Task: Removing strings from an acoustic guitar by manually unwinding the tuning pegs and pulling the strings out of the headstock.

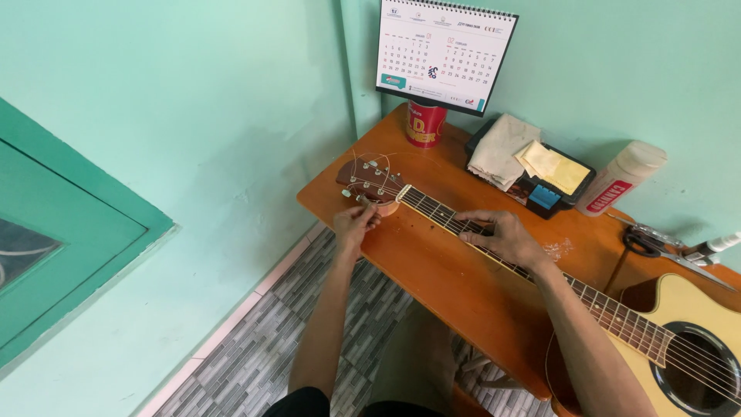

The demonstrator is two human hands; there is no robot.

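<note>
Both hands are on the guitar [540,282], which lies across the orange table [455,297] with its headstock [372,181] toward the wall corner and its pale body [679,332] off to my right. My left hand [355,224] is pinched on a tuning peg at the near edge of the headstock, fingers closed around it. My right hand [505,235] lies spread and flat over the strings on the neck, pressing them down onto the fretboard.

By the look of the loose string ends curling off the headstock, I judge I am in the middle of winding a string up to tension. The next move calls for small, steady turns of the peg while my right hand keeps the string seated.

Counting what sits around: one guitar, one desk calendar [446,50], one red can [425,123], one folded cloth [502,150], one yellow cloth [554,166] on a dark tray, one white bottle [621,177], one pair of scissors [656,243].
</note>
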